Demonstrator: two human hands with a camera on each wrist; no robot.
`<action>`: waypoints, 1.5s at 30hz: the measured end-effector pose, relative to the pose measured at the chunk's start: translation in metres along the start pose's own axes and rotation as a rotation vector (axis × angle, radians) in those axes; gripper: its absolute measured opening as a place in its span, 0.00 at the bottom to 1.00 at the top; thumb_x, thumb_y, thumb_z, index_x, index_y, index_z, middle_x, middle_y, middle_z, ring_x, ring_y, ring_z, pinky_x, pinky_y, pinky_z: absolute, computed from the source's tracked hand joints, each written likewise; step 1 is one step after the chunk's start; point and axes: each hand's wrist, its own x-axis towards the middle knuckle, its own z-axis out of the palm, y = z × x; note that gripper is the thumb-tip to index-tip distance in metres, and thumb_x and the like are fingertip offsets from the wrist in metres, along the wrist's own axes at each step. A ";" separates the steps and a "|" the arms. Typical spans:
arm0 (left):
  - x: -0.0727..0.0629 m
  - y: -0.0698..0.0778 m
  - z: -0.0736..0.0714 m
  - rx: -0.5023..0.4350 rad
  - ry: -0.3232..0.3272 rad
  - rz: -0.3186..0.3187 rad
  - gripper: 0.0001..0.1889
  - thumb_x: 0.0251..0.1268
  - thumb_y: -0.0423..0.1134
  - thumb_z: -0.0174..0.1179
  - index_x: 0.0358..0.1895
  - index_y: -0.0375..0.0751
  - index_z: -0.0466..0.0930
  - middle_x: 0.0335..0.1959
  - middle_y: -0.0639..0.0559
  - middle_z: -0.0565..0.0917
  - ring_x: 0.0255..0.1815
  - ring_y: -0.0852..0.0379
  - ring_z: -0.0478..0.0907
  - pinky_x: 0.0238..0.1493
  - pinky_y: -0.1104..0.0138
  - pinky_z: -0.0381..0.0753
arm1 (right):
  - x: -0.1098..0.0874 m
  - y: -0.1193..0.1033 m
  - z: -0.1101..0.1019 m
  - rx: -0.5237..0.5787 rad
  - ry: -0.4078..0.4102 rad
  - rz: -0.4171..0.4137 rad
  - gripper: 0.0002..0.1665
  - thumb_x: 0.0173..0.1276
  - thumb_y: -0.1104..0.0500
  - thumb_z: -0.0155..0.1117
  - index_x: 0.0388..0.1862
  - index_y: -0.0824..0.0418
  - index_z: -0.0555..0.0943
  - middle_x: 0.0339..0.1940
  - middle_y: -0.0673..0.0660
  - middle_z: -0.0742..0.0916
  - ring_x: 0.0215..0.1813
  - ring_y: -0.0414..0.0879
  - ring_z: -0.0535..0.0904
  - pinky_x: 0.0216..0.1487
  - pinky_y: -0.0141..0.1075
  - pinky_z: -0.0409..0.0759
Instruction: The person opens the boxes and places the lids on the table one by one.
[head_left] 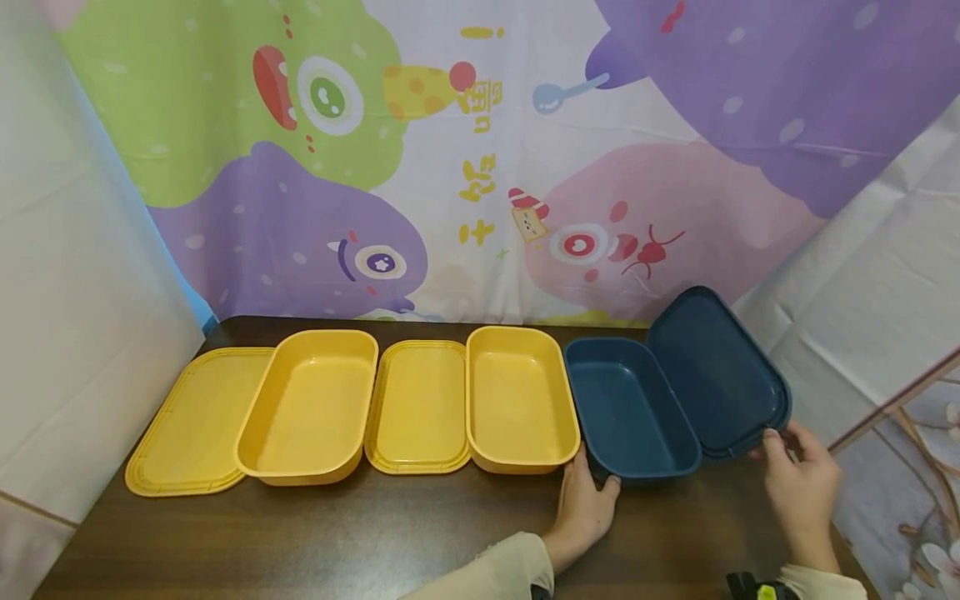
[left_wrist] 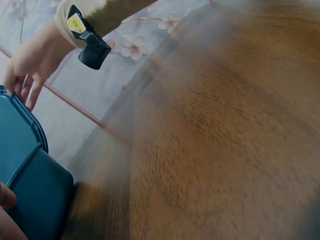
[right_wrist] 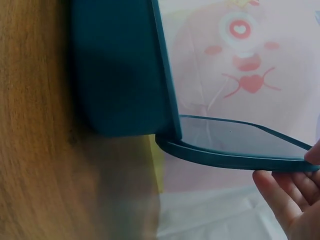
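Note:
A dark blue food container (head_left: pixel 633 408) stands on the table, its inside facing up. My left hand (head_left: pixel 583 508) holds its near left corner, thumb on the front wall and fingers in beside the neighbouring yellow box. In the left wrist view, that thumb (left_wrist: pixel 7 196) lies against the blue wall. My right hand (head_left: pixel 804 479) pinches the near right corner of the dark blue lid (head_left: pixel 720 375), thumb on top and fingers beneath. Tilted, the lid meets the container's right rim; the right wrist view shows its far side raised off the table, with fingers (right_wrist: pixel 280 200) under its edge.
Left of the blue container stands a yellow container (head_left: pixel 521 400), then a yellow lid (head_left: pixel 420 408), a larger yellow container (head_left: pixel 318 404) and another yellow lid (head_left: pixel 198 425). A cartoon-printed cloth (head_left: pixel 480 275) hangs behind the dark wooden table (head_left: pixel 300 542). White cloth (head_left: pixel 885 300) borders the right side.

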 end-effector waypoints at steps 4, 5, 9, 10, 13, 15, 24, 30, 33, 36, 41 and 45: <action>0.000 0.001 -0.001 -0.006 -0.020 -0.012 0.37 0.64 0.40 0.61 0.73 0.30 0.57 0.72 0.33 0.63 0.73 0.39 0.62 0.70 0.48 0.65 | 0.003 0.005 -0.001 0.041 -0.004 0.125 0.10 0.67 0.69 0.56 0.37 0.55 0.80 0.21 0.25 0.77 0.17 0.22 0.75 0.21 0.17 0.72; 0.000 0.001 -0.001 -0.007 -0.025 -0.017 0.37 0.65 0.41 0.61 0.73 0.30 0.57 0.73 0.33 0.63 0.73 0.39 0.62 0.70 0.48 0.64 | 0.003 0.006 -0.002 0.050 -0.004 0.143 0.12 0.67 0.69 0.56 0.35 0.51 0.79 0.20 0.27 0.77 0.16 0.23 0.75 0.20 0.18 0.72; 0.000 0.002 -0.001 -0.016 -0.038 -0.034 0.37 0.65 0.41 0.61 0.73 0.30 0.56 0.73 0.33 0.62 0.74 0.40 0.61 0.70 0.47 0.64 | 0.006 0.019 -0.001 0.105 -0.005 0.176 0.14 0.67 0.68 0.56 0.32 0.48 0.78 0.19 0.35 0.77 0.16 0.27 0.76 0.21 0.20 0.76; 0.000 0.002 -0.001 -0.019 -0.040 -0.037 0.38 0.64 0.41 0.61 0.73 0.30 0.56 0.73 0.33 0.62 0.74 0.40 0.61 0.70 0.47 0.64 | 0.007 0.028 0.000 0.163 0.000 0.173 0.13 0.67 0.69 0.56 0.31 0.51 0.79 0.19 0.37 0.78 0.16 0.28 0.76 0.21 0.21 0.77; -0.001 0.001 -0.001 -0.023 -0.046 -0.047 0.38 0.64 0.41 0.61 0.73 0.30 0.57 0.73 0.33 0.62 0.74 0.40 0.61 0.70 0.47 0.64 | 0.015 0.066 0.004 0.230 0.001 0.178 0.10 0.67 0.69 0.57 0.29 0.57 0.79 0.21 0.43 0.78 0.20 0.31 0.76 0.23 0.24 0.80; -0.002 0.001 -0.001 -0.022 -0.045 -0.044 0.38 0.64 0.41 0.62 0.73 0.30 0.57 0.73 0.33 0.62 0.74 0.39 0.61 0.70 0.47 0.64 | 0.022 0.096 0.007 0.266 0.007 0.189 0.08 0.67 0.67 0.59 0.28 0.59 0.79 0.23 0.46 0.77 0.22 0.33 0.75 0.23 0.26 0.81; -0.002 0.003 -0.002 0.001 -0.017 0.001 0.37 0.63 0.41 0.62 0.73 0.31 0.58 0.72 0.35 0.64 0.73 0.41 0.62 0.71 0.49 0.65 | 0.027 0.114 0.011 0.475 0.039 0.335 0.08 0.66 0.68 0.60 0.27 0.62 0.79 0.25 0.48 0.76 0.26 0.36 0.74 0.24 0.31 0.83; -0.002 0.003 -0.003 -0.002 -0.022 0.004 0.37 0.63 0.41 0.62 0.73 0.31 0.58 0.72 0.35 0.63 0.73 0.41 0.62 0.71 0.49 0.64 | 0.013 0.067 0.003 0.522 -0.004 0.426 0.16 0.67 0.71 0.55 0.30 0.53 0.84 0.29 0.43 0.81 0.30 0.31 0.80 0.24 0.30 0.83; -0.002 0.003 -0.004 -0.003 -0.023 0.006 0.37 0.63 0.40 0.62 0.73 0.30 0.58 0.72 0.34 0.63 0.73 0.41 0.62 0.71 0.49 0.64 | 0.011 0.059 0.001 0.513 -0.008 0.514 0.17 0.68 0.70 0.52 0.29 0.53 0.82 0.32 0.44 0.79 0.33 0.31 0.77 0.25 0.30 0.84; -0.003 0.002 -0.004 -0.001 -0.022 0.005 0.38 0.63 0.40 0.62 0.72 0.30 0.58 0.72 0.34 0.63 0.73 0.41 0.62 0.71 0.49 0.64 | 0.011 0.054 0.000 0.517 0.007 0.582 0.15 0.69 0.70 0.52 0.23 0.59 0.77 0.30 0.47 0.72 0.30 0.35 0.70 0.24 0.32 0.84; -0.003 0.002 -0.004 0.000 -0.024 -0.008 0.38 0.63 0.41 0.62 0.72 0.30 0.58 0.73 0.34 0.63 0.73 0.41 0.62 0.71 0.48 0.64 | 0.012 0.051 0.002 0.444 0.003 0.622 0.18 0.69 0.69 0.52 0.17 0.62 0.69 0.25 0.47 0.68 0.25 0.37 0.64 0.25 0.32 0.84; -0.002 0.001 -0.004 -0.002 -0.026 -0.008 0.37 0.63 0.41 0.62 0.72 0.30 0.58 0.72 0.34 0.63 0.73 0.41 0.62 0.71 0.49 0.63 | 0.011 0.055 0.003 0.382 -0.017 0.629 0.17 0.70 0.68 0.49 0.19 0.62 0.70 0.26 0.46 0.70 0.27 0.36 0.68 0.27 0.29 0.84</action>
